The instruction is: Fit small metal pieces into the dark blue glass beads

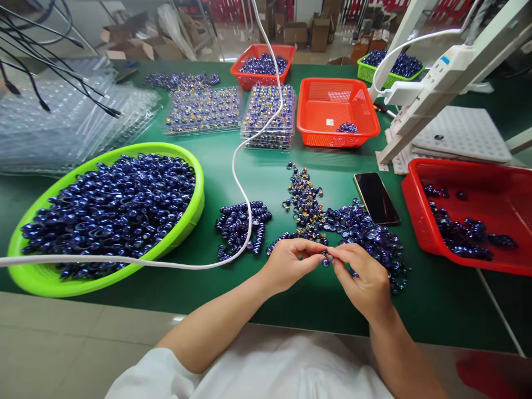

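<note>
My left hand point(287, 265) and my right hand point(364, 277) meet above the green table with their fingertips pinched. Between them is a small shiny blue ring-shaped piece point(326, 262), partly hidden by the fingers. Just beyond the hands lies a loose pile of pieces with gold and dark parts point(305, 197). Beside and partly behind my right hand spreads a heap of glossy blue round caps point(376, 235). Farther left, a cluster of stacked blue ring pieces point(241, 224) rests on the table.
A lime-green basket point(198, 194) full of blue rings stands left. A white cable point(236, 172) crosses the table. Filled clear trays point(268, 119), a red-orange basket point(338, 138) and a phone point(376, 197) lie beyond. A red bin point(424, 221) is at right, near a white post point(415, 119).
</note>
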A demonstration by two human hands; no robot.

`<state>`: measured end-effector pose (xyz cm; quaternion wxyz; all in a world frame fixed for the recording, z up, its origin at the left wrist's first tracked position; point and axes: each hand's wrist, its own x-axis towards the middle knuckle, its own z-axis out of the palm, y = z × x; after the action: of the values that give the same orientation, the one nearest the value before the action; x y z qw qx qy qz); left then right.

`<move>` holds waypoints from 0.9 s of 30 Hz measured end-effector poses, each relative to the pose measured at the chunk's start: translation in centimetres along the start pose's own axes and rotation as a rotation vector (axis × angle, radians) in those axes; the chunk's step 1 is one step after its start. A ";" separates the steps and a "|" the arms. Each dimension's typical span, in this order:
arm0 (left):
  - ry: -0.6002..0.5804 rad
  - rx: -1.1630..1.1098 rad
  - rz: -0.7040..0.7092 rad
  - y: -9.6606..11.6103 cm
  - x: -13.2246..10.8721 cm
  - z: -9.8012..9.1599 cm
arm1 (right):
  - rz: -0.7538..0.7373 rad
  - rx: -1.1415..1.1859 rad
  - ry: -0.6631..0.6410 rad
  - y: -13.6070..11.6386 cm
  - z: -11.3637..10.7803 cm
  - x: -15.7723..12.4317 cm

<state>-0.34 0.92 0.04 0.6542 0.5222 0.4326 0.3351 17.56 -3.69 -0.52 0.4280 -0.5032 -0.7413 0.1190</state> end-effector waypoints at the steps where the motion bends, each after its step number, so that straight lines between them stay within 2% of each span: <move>1: 0.012 0.044 0.038 0.0 -0.1 0.1 | -0.001 0.000 0.003 0.0 0.0 0.0; 6: 0.074 0.181 0.194 0.1 -0.4 0.5 | 0.032 0.030 0.017 -0.2 0.2 0.0; 14: 0.066 0.071 0.096 -0.1 -0.5 1.0 | 0.284 0.110 -0.060 -0.6 -0.2 0.3; 27: 0.040 0.147 0.121 0.1 -0.4 0.8 | 0.339 0.175 -0.068 -1.2 0.2 0.5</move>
<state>0.25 0.28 0.28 0.5838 0.5874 0.4366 0.3516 16.54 -3.76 0.37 0.4186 -0.5773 -0.6469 0.2701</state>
